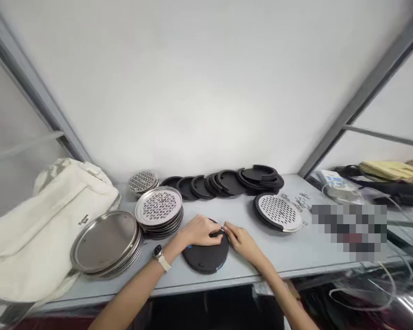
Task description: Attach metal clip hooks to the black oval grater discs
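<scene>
**Two hands meet over a tiny shiny bit on a round black disc**

From where I stand, I see a black disc (203, 260) lying on the bench (199, 208), right in front of the person. At its far right edge there is a small shiny bit (222, 228), and the tips of both hands come together there. To do this part well, I think the disc should sit flat and not spin, so one hand ought to press it down. The other should pinch the bit close to its end and push gently and straight. A hard shove could make it slip away or nip a finger.

The left hand (202, 230) lies over the top of the disc, palm down, with its fingers bent in. It is mostly closed, but I can't tell if it grips the bit or just leans on the disc. The right hand (240, 243) comes in from the right side of the disc. Its finger and thumb are pinched together, and they seem to have hold of the bit. Both arms reach in from the near side of the disc, making a point like a roof.

Left of the disc is a pile of metal plates with holes (159, 206). Behind it are more black discs (229, 182).
</scene>
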A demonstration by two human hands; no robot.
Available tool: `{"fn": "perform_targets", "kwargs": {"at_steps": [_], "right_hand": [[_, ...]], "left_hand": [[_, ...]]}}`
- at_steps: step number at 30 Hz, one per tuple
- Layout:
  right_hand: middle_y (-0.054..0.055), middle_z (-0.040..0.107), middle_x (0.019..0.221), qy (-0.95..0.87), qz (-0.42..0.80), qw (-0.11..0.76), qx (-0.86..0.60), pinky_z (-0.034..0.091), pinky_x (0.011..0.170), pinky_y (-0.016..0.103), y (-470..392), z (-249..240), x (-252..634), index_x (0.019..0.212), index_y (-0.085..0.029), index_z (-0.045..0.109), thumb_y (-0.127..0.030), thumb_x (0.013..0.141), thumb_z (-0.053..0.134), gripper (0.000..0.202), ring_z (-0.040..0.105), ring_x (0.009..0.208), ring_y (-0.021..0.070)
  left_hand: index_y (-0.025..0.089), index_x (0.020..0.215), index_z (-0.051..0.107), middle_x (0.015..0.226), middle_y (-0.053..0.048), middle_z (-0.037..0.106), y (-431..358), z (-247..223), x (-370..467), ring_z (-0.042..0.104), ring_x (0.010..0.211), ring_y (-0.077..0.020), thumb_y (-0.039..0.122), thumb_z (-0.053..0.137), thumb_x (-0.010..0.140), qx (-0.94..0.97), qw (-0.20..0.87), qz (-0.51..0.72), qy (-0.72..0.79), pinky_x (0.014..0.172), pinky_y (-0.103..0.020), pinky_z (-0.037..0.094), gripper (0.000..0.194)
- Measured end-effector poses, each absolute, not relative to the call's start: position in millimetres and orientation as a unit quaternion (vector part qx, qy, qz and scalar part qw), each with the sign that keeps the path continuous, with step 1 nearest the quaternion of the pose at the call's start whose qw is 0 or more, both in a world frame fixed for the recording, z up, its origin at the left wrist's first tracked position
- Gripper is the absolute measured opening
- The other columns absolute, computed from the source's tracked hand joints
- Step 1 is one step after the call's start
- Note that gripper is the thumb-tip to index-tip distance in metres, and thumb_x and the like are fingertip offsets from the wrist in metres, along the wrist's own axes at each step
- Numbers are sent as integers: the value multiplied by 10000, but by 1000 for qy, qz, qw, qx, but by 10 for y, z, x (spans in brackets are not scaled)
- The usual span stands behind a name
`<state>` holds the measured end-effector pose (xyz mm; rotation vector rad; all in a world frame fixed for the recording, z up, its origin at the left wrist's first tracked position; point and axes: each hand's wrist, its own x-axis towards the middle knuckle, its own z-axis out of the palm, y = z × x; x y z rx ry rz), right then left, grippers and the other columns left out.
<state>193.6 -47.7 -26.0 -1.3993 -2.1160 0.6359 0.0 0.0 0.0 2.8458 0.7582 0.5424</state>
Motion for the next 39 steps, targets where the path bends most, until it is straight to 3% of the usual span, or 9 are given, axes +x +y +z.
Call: {"fn": "perform_targets", "kwargs": {"at_steps": [10, 20, 31, 39], "right_hand": [[11, 601, 667, -834, 243, 192, -456, 359, 601, 254, -363, -111, 1991, 824, -211, 524, -254, 960, 311, 256, 540, 590, 159], [-21, 517, 623, -823, 238, 217, -468, 331, 583, 238, -425, -194, 1994, 783, -218, 458, -271, 974, 299, 254, 493, 565, 140], [8, 600, 685, -839, 253, 183, -445, 340, 595, 241, -360, -148, 1987, 871, -213, 512, -228, 961, 311, 221, 545, 595, 149], [-30, 485, 577, -824, 245, 189, -474, 290, 544, 251, -439, -158, 2029, 815, -222, 472, -282, 976, 309, 236, 437, 501, 137]], "left_hand": [[175, 608, 535, 535, 44, 553, -17, 27, -2, 475, 490, -96, 322, 605, 785, 943, 96, 162, 275, 524, -239, 246, 240], [171, 568, 499, 500, 42, 503, -23, 40, 5, 406, 458, -90, 324, 596, 762, 938, 104, 159, 290, 515, -250, 211, 266], [174, 570, 453, 514, 51, 516, -22, 27, 5, 411, 456, -85, 323, 603, 752, 936, 113, 167, 288, 509, -254, 220, 279], [177, 579, 461, 528, 39, 539, -44, 33, 9, 448, 476, -95, 345, 582, 779, 935, 112, 162, 295, 520, -260, 231, 288]]}}
